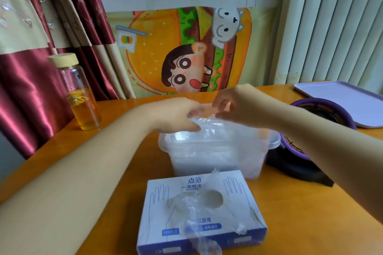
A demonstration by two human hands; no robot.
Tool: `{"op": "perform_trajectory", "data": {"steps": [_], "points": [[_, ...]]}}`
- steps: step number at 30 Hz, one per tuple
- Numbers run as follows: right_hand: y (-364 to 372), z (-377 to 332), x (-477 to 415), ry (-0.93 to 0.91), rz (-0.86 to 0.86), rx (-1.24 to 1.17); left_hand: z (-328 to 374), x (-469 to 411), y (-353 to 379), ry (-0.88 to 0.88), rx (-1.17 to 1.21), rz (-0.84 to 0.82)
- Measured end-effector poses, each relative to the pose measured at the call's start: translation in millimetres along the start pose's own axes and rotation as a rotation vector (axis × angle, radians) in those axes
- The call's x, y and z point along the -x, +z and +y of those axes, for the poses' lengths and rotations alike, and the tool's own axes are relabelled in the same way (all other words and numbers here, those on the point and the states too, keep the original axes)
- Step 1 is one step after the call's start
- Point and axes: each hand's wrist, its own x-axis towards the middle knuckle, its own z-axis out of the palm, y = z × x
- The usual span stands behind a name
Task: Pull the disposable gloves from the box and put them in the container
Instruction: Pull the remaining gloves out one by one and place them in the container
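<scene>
The step in hand is placement: a clear disposable glove (213, 125) is held over the open container (273, 142) and is not yet released. The left hand (176, 114) pinches the left edge of the film between thumb and fingers (193, 128). The right hand (238, 105) appears to pinch the opposite edge with curled fingers, although motion blur softens the detail. The glove spans the gap between the two sets of fingers, and its lower part drapes over the container directly beneath them. The container appears to hold more crumpled film under the fingers. The box (203, 213) lies on the bench (300, 223) on the person's side of the fingers, just in front of the container. A second glove (192, 211) protrudes from its round opening. A bottle (80, 97) stands well to the left of the fingers. The next move probably calls for lowering the film into the container, pressing it below the rim and releasing both pinches. One hand should then come back to the box, with the box steadied if it lifts during the pull.
</scene>
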Motion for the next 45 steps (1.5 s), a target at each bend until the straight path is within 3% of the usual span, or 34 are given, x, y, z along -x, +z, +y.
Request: {"op": "perform_trajectory", "data": {"steps": [2, 3, 7, 9, 13, 19, 24, 28, 33, 37, 41, 43, 45], "points": [[-10.7, -16.1, 21.1, -0.060, 0.093, -0.109, -0.7, 29.6, 2.0, 0.071, 0.256, 0.154], [-13.3, -25.5, 32.1, -0.077, 0.049, -0.138, 0.6, 43.6, 5.6, 0.082, 0.327, 0.180], [7.5, -57.1, 74.6, -0.031, -0.547, -0.094, 10.7, 85.3, 44.4, 0.026, 0.267, 0.030], [24.4, -60.4, 88.9, -0.016, -0.634, -0.012, 17.5, 90.7, 65.7, 0.013, 0.151, -0.059], [34.4, -60.8, 98.6, -0.086, -0.525, 0.060, 28.2, 92.9, 89.5, 0.011, 0.015, -0.052], [-3.4, -51.2, 82.5, -0.013, -0.204, -0.261, 17.7, 88.8, 79.4, -0.054, 0.158, 0.026], [-16.3, -56.7, 70.7, 0.101, -0.056, -0.794, 5.0, 91.4, 53.3, -0.095, 0.609, 0.116], [-21.5, -57.9, 64.0, 0.128, 0.043, -0.978, 5.1, 100.9, 32.3, -0.055, 1.027, 0.216], [-8.6, -59.1, 67.5, 0.140, -0.157, -0.748, -0.6, 98.4, 21.4, -0.077, 1.461, 0.418], [8.6, -55.7, 64.5, 0.315, -0.184, -1.168, -1.7, 97.7, 26.9, -0.113, 1.685, 0.425], [5.5, -58.9, 56.2, 0.419, 0.029, -1.448, -5.0, 97.7, 38.1, -0.128, 1.826, 0.350], [-2.1, -62.1, 51.5, 0.413, 0.182, -1.431, -10.3, 99.8, 46.2, -0.186, 1.859, 0.340], [-10.9, -64.5, 49.1, 0.331, 0.275, -1.299, -17.5, 101.1, 51.1, -0.302, 1.843, 0.466]]}}
